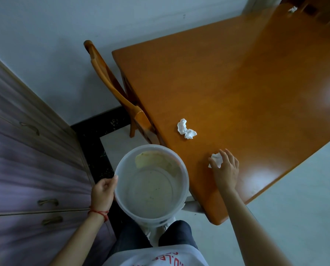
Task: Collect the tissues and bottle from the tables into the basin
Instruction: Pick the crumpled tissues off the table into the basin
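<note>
Three crumpled tissues remain on the table [237, 83]: the nearest tissue [216, 159], lower centre-right, sits under the right hand [224, 167], whose spread fingers are touching it but not yet closed. The step is the first pickup; next requires pinching and carrying left over the basin [181, 191]. The left hand [102, 192] clamps the basin's rim; it holds no tissues or bottle, and the middle tissue [186, 129] and far tissue [292, 9] wait.

Single head view: worn at head height, facing steeply down and forward, wide-angle with curved edges. Near: wearer's legs and both forearms at the bottom edge. Right and far: wooden table [237, 83]. Left: drawer cabinet [26, 160]. Far: wall.
</note>
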Demonstrator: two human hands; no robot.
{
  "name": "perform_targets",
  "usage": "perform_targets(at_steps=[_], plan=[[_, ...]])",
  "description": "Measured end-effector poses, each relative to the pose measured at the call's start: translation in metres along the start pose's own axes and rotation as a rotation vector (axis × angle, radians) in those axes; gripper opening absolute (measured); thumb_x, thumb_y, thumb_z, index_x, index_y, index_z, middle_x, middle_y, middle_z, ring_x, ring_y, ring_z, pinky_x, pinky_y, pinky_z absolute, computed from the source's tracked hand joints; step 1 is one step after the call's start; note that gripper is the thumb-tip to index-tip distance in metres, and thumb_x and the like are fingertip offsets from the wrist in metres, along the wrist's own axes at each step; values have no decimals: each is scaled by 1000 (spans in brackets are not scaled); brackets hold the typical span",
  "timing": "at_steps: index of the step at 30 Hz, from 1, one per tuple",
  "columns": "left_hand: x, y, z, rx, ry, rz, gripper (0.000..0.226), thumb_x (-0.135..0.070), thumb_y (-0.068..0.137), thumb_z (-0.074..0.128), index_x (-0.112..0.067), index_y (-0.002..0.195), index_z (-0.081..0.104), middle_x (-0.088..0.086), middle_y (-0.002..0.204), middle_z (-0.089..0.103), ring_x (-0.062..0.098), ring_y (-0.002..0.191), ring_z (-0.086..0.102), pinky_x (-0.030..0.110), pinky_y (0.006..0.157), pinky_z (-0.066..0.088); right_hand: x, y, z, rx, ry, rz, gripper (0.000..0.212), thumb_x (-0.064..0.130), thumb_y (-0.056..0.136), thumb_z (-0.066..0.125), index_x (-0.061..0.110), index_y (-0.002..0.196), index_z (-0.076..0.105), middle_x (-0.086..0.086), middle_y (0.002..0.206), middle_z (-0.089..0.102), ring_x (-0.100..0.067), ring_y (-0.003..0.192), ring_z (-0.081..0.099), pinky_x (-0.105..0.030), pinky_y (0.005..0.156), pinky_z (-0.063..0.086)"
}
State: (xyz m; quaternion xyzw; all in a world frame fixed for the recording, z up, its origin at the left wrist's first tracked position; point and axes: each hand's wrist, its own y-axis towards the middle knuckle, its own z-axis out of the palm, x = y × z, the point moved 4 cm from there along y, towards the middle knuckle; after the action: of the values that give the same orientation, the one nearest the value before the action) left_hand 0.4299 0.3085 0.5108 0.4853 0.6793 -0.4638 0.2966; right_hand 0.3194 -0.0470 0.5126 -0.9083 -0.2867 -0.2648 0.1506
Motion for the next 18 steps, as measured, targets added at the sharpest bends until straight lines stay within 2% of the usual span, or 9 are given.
perform_targets(at_steps=[4, 8, 10, 12, 14, 16, 18], plan=[[2, 1, 0, 1, -11, -6, 21, -17, 85, 59, -10, 65, 56, 3, 62, 56, 15, 61, 51, 21, 55, 42, -4, -1, 7, 55, -23, -6, 47, 32, 90, 55, 18, 133, 46, -5, 147, 40, -28, 136, 28, -52, 108, 34], [3, 1, 1, -9, 1, 7, 21, -16, 85, 58, -8, 66, 55, 3, 60, 55, 14, 60, 49, 7, 47, 40, -6, -5, 5, 51, 75, -15, 34, 21, 91, 55, 11, 124, 55, -12, 133, 51, -30, 125, 40, -46, 98, 42], [5, 1, 1, -9, 0, 6, 21, -17, 85, 58, -6, 68, 56, 4, 60, 55, 15, 60, 49, 6, 47, 40, -3, -8, 3, 52, 202, 15, 32, 19, 89, 58, 9, 119, 59, -12, 124, 56, -28, 115, 49, -42, 95, 46], [7, 2, 1, -7, -3, 2, 21, -18, 85, 58, -6, 68, 56, 5, 61, 56, 15, 60, 50, 6, 46, 40, 8, -17, -1, 50, 343, 25, 29, 16, 86, 62, 9, 114, 62, -10, 116, 59, -21, 102, 53, -31, 85, 50], [9, 2, 2, -7, -7, -3, 21, -19, 85, 59, -4, 70, 58, 5, 61, 56, 16, 61, 51, 7, 47, 41, 27, -31, -1, 71, 451, -1, 27, 13, 83, 64, 10, 110, 63, -4, 106, 60, -14, 91, 55, -17, 73, 46], [9, 1, 2, -6, -16, -10, 21, -19, 85, 59, 0, 74, 60, 7, 63, 57, 19, 63, 52, 14, 52, 43, 47, -48, 4, 117, 495, -40, 26, 12, 81, 66, 13, 107, 64, 4, 98, 60, -5, 83, 55, -13, 67, 45], [10, 0, 2, -8, -25, -20, 20, -18, 84, 59, 0, 76, 60, 8, 65, 58, 23, 66, 52, 29, 60, 45, 64, -64, 15, 202, 500, -97, 26, 15, 80, 68, 17, 106, 64, 11, 93, 59, -2, 81, 56, -11, 66, 48]])
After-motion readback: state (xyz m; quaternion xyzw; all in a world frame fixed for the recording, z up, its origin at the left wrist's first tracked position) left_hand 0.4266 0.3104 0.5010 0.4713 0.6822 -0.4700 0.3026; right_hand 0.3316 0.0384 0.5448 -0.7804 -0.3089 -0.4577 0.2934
